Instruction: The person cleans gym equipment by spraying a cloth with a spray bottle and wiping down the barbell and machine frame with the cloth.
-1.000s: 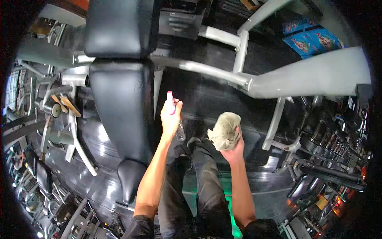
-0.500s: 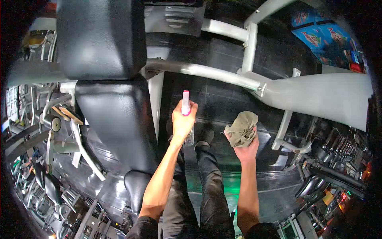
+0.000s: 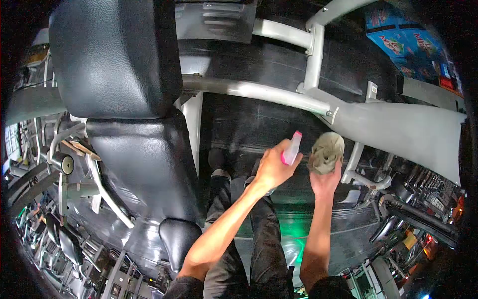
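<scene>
My left hand is closed round the neck of a spray bottle, whose white and pink spray head shows above my fingers. The bottle's body is mostly hidden below the hand. Just to the right, my right hand grips a bunched grey-green cloth from beneath. A small gap separates the spray head from the cloth. Left of my arms stands a gym bench with a black padded backrest and a black padded seat.
A grey metal frame bar crosses in front of me and meets a wide grey beam on the right. Blue printed cartons stand at the far right. More gym machines line the left side.
My left hand has moved right with the spray bottle, close to the cloth. My right hand has shifted slightly right with the cloth, and the view has moved a little.
</scene>
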The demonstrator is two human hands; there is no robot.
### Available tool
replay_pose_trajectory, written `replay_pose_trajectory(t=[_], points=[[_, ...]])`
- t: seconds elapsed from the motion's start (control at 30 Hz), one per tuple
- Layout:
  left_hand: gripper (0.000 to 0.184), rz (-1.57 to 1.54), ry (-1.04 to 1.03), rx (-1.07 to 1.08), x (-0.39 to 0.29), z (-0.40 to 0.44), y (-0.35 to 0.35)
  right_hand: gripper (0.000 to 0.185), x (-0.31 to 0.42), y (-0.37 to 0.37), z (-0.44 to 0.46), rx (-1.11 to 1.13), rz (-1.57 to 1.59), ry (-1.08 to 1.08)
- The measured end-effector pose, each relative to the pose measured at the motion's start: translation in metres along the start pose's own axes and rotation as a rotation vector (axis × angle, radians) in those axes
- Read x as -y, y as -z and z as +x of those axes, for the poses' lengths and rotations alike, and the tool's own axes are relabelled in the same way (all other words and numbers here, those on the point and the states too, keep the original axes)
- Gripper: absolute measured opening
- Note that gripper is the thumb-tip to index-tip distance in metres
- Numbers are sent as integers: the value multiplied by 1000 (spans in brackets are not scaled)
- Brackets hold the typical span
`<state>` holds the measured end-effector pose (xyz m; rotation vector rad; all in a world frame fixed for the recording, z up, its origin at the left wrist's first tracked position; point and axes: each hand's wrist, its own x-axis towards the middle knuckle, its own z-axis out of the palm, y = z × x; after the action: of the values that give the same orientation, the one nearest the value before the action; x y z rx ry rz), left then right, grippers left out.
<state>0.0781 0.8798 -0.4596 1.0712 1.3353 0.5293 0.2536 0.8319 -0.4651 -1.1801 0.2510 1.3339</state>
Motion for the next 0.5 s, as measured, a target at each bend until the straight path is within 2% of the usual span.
replay_pose_trajectory(t=[0.03,0.13,0.17,0.2,0.23,0.27,0.3,0.33,0.4,0.43,0.5], points=[[16,1,7,-3,1,-4,6,47,-4,-8,7,-69,-24,-38],[20,-74,-292,-167,8,-16,29,52,-41,-40,43,98,-289,-69],[18,-22,-195,-144,9,-23,44,50,-60,-73,46,119,-390,19],[16,43,-236,-228,7,-28,55,47,-84,-91,65,162,-666,135],[16,-43,-96,-211,15,-34,65,44,-107,-116,72,393,-768,440],[17,-5,-115,-249,28,-38,75,39,-128,-154,77,440,-1002,659],[18,-30,-85,-300,30,-44,84,38,-144,-184,81,542,-1259,1036],[17,134,-114,-350,33,-48,94,38,-175,-197,99,597,-1417,1084],[16,121,-25,-417,25,-54,105,52,-229,-210,120,810,-1844,1349],[16,100,20,-412,22,-54,109,62,-249,-203,124,781,-1745,1302],[14,134,30,-370,18,-53,117,58,-253,-198,124,766,-1830,1283]])
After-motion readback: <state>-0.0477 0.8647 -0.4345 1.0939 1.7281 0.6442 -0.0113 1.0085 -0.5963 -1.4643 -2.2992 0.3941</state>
